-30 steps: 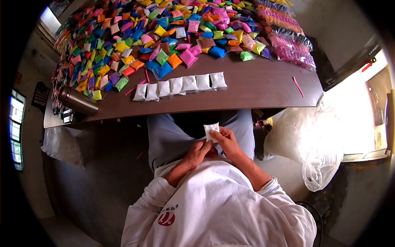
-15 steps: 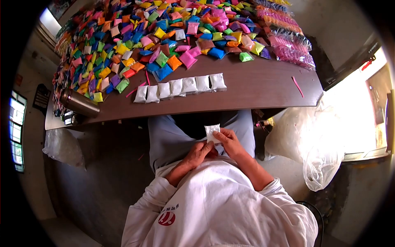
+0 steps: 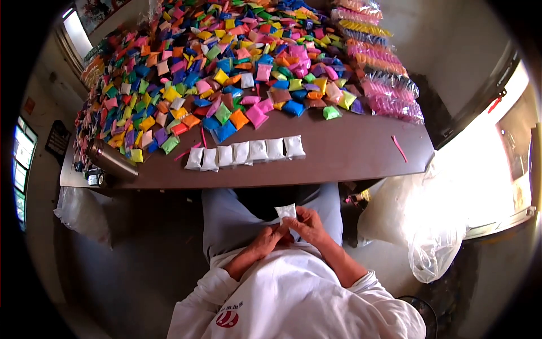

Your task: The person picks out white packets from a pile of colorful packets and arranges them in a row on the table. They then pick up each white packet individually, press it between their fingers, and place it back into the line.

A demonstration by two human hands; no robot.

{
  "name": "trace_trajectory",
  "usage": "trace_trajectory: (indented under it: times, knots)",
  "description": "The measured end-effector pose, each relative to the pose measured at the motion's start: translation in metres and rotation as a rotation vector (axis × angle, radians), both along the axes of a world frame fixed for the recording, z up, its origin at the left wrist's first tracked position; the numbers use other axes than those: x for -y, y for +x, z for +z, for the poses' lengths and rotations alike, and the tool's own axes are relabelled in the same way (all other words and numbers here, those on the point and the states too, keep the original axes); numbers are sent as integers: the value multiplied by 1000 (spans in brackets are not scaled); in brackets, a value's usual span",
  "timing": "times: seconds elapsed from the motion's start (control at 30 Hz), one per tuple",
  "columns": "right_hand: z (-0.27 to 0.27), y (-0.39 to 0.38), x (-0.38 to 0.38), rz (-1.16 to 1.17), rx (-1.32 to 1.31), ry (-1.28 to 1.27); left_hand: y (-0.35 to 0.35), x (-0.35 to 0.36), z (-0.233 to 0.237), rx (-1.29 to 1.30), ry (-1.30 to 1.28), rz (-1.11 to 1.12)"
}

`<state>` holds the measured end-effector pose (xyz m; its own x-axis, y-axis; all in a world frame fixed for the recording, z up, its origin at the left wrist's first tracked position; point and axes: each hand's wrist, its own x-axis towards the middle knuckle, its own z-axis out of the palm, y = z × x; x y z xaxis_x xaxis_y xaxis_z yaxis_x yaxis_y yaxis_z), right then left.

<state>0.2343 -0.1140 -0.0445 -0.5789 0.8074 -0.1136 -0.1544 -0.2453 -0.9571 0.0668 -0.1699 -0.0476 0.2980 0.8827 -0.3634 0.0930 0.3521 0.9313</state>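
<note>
Over my lap I hold a small white packet [image 3: 285,212] upright between both hands. My right hand [image 3: 310,225] is closed on its right side and lower part, with the thumb across the front. My left hand [image 3: 267,242] is closed at its lower left, its fingertips partly hidden behind the packet and my other hand. Ahead on the brown table [image 3: 350,161] lies a row of several similar white packets [image 3: 258,151], side by side near the front edge.
A large heap of small coloured packets [image 3: 226,85] covers the table's back and left. Bundled clear bags [image 3: 389,87] line the right side. A metal flask [image 3: 113,160] lies at the left edge, and a pink strip [image 3: 399,148] at the right. Plastic bags [image 3: 435,248] hang on both sides.
The view has tilted up, so the table and hands appear lower. My right fingers have shifted on the white packet. The row on the table is unchanged.
</note>
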Motion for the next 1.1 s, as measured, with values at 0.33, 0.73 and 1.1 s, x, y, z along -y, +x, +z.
trace_trajectory:
  times: [0.33,0.73,1.1]
  knots:
    - [46,38,-113,-400,190,310,-7,1,-34,344,-248,252]
    - [59,26,-182,-357,875,599,-20,-2,-63,638,-485,388]
    - [85,28,-186,-322,1108,645,-20,-3,-56,756,-581,439]
